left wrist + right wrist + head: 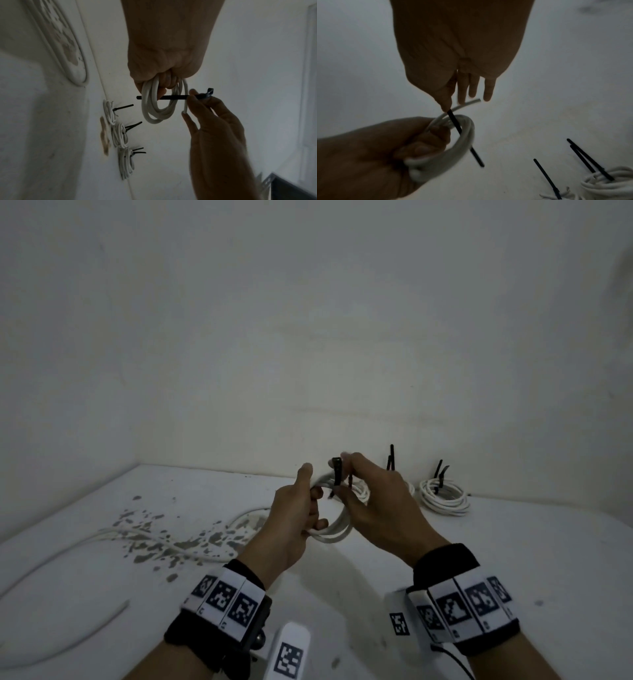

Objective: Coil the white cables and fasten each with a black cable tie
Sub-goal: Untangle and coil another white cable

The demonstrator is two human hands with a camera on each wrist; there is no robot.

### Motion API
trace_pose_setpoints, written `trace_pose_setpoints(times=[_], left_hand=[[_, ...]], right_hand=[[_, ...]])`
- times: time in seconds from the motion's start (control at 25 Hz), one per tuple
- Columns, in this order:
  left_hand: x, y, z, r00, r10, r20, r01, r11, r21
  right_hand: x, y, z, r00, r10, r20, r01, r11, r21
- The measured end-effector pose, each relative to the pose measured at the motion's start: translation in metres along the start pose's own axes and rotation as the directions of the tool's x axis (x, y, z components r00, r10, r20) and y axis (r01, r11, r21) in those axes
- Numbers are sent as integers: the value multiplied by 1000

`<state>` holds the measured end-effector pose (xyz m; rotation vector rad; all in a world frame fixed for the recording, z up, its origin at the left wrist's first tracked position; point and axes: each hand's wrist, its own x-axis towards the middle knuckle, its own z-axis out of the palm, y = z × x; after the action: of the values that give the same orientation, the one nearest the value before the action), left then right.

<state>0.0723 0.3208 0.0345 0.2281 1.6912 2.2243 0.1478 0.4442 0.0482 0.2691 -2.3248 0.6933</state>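
Note:
My left hand (310,510) grips a small coil of white cable (337,530), held above the white table (513,542). My right hand (346,474) pinches a black cable tie (337,474) between thumb and forefinger, its other fingers spread. In the left wrist view the cable tie (171,97) runs through the coil (154,111), and its head sticks out past the right hand's fingertips (193,93). The right wrist view shows the tie (456,124) crossing the coil's strands (465,136), with the cable's free end (471,102) poking out beside my fingers.
Three tied coils (109,112) (120,135) (126,162) lie in a row by the back wall, their black tie tails sticking up. Loose white cables (144,537) (68,635) lie at the left, across patches of peeled paint (191,546). The wall stands close behind.

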Motion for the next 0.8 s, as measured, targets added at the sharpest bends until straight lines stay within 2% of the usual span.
trace_pose_setpoints(times=[0.12,0.24,0.36,0.44,0.52,0.64,0.72,0.8], left_hand=[[4,6,-6,996,-45,80,62,975,-214],[6,4,-8,980,-125,152,171,924,-342],[6,1,-9,954,-190,232,260,909,-325],[4,1,-8,940,-215,266,287,918,-273],[4,4,-8,946,-209,249,273,925,-263],[6,12,-8,976,-154,153,194,935,-298],[9,14,-9,988,-138,71,153,943,-297],[11,14,-13,992,-123,7,120,949,-293]], right_hand=[[6,3,19,998,-52,-32,48,994,-100],[9,1,27,977,-176,-119,146,963,-226],[7,8,34,969,-229,-89,193,935,-296],[5,16,34,961,-265,-83,233,933,-276],[3,20,33,959,-267,-91,244,947,-206],[3,24,28,983,-167,-72,165,986,-41],[2,21,25,991,-127,-35,125,991,-57],[3,13,21,985,-174,5,174,980,-94]])
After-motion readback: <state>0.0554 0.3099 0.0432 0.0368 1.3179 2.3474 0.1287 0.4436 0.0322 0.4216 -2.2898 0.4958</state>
